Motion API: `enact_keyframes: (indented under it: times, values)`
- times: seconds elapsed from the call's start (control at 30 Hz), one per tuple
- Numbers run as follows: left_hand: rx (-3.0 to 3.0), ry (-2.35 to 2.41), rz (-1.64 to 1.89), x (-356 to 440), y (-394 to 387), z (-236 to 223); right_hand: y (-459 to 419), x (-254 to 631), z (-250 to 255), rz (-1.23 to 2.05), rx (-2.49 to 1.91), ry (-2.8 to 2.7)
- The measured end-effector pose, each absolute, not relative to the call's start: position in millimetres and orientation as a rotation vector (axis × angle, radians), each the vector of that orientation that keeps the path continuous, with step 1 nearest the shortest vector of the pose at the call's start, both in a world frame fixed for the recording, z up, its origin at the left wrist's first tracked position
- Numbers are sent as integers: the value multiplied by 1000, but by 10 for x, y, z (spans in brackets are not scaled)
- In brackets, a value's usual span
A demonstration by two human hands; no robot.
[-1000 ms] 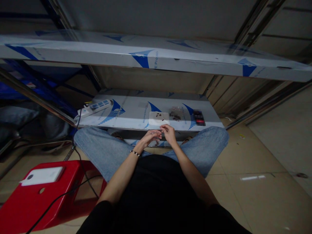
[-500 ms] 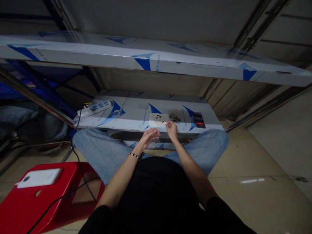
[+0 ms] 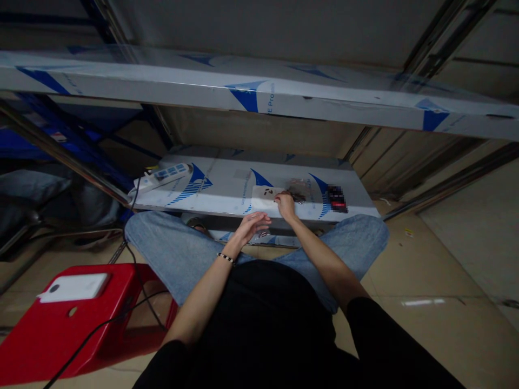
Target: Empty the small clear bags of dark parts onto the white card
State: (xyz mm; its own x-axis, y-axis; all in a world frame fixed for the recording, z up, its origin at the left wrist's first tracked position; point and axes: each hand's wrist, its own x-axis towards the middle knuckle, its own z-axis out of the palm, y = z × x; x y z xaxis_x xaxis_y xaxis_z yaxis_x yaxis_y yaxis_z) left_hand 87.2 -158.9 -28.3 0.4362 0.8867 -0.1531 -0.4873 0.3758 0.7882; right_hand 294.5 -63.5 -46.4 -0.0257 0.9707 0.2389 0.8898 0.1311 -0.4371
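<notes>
On the lower shelf lies a white sheet with several small dark pieces on it. My right hand is at the sheet's right side, fingertips pinched together; whatever they hold is too small to make out. Just behind and right of that hand sits a clear plastic bag with dark contents. My left hand hangs in front of the shelf's edge, fingers long and bent over the thumb. Shiny clear plastic shows below its fingers and seems held there, only dimly visible.
A white power strip lies at the shelf's left end. A blurred-out dark and red object is at the right. Overhead runs a film-covered upper shelf. A red stool carries a white device, with a black cable crossing it.
My right hand has moved slightly up and right, from the sheet's front right corner toward the clear bag. My left hand stays almost still. The whole view has shifted a little.
</notes>
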Motion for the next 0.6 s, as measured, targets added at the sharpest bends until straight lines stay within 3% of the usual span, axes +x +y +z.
enact_keyframes:
  times: [0.6]
  values:
    - [808,686,933,877,-1612,-280,-558,2997,-595,223,-1828,-1916]
